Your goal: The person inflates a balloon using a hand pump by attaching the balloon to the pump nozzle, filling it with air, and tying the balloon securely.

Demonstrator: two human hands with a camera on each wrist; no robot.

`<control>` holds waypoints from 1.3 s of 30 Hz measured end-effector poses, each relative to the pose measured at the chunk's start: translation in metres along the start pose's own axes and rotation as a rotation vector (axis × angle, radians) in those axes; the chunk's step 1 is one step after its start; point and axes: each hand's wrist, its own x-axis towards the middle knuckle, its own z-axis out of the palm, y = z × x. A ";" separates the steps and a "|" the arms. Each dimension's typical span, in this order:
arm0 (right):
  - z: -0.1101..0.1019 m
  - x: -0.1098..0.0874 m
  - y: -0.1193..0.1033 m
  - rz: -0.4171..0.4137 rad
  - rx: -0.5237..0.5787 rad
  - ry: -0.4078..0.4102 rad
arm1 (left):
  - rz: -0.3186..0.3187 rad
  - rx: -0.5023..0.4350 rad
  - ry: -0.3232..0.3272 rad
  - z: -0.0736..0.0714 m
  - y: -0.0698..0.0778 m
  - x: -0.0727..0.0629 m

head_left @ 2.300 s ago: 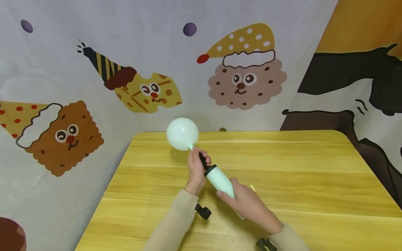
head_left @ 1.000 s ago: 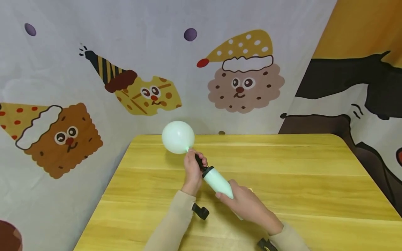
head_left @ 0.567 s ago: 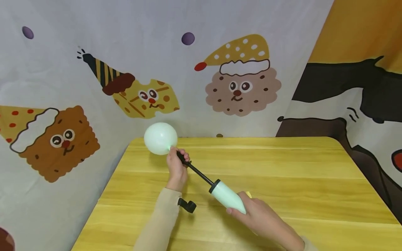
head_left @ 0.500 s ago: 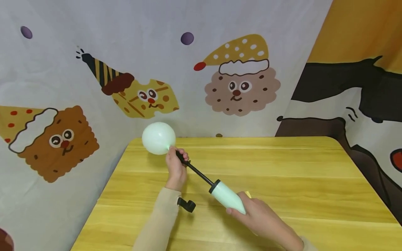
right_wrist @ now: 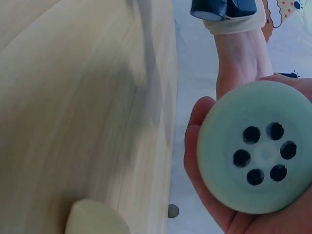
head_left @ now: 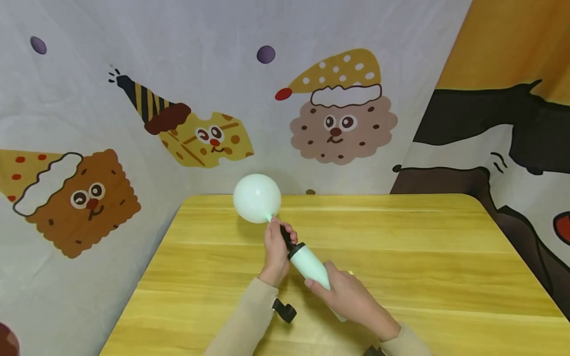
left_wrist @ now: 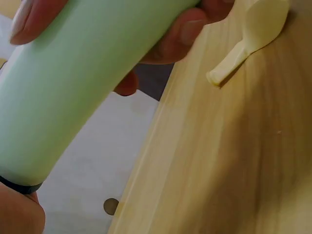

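A mint-green balloon, round and inflated, sits on the tip of a hand balloon pump. My left hand grips the pump's black nozzle end, its thumb by the balloon's neck. Around the mint barrel curls my right hand, lower and to the right. The barrel stands pushed up against the black end, so no rod shows. In the right wrist view, the pump's round end with several dark holes faces the camera. A pale yellow uninflated balloon lies on the table, mostly hidden behind my right hand in the head view.
The wooden table extends on both sides of my hands. Behind it hangs a white cloth printed with cartoon biscuits and cheese. A black camera mount sticks out from my left wrist.
Half a second ago the barrel was drawn back and the black rod showed; now the two ends are together. My left hand and balloon have moved right, and my right hand slightly up and left.
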 end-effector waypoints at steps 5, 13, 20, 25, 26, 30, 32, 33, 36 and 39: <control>-0.001 0.000 -0.003 0.031 0.052 -0.010 | 0.029 0.020 0.015 -0.005 0.009 0.011; -0.015 -0.029 0.008 0.013 0.020 -0.093 | 0.069 -0.021 0.139 -0.032 0.035 0.035; -0.017 -0.032 0.009 -0.049 -0.039 -0.084 | 0.084 -0.067 0.165 -0.037 0.038 0.040; -0.007 -0.021 0.002 -0.016 -0.057 -0.050 | 0.048 -0.029 0.098 -0.021 0.018 0.024; -0.005 -0.017 0.001 -0.013 -0.053 -0.041 | 0.036 -0.023 0.080 -0.018 0.014 0.019; -0.001 -0.003 -0.002 -0.015 -0.042 -0.006 | -0.010 0.001 0.029 -0.008 0.003 0.006; 0.001 0.002 -0.003 -0.015 -0.031 -0.006 | -0.017 0.004 0.030 -0.006 0.000 0.003; 0.002 0.004 -0.003 -0.014 -0.025 -0.009 | -0.017 0.004 0.035 -0.006 0.000 0.002; 0.004 0.004 -0.004 0.001 0.007 -0.021 | 0.001 0.012 0.046 -0.009 0.002 0.004; 0.003 0.000 -0.004 0.019 0.037 -0.023 | 0.013 0.019 0.040 -0.013 0.008 0.009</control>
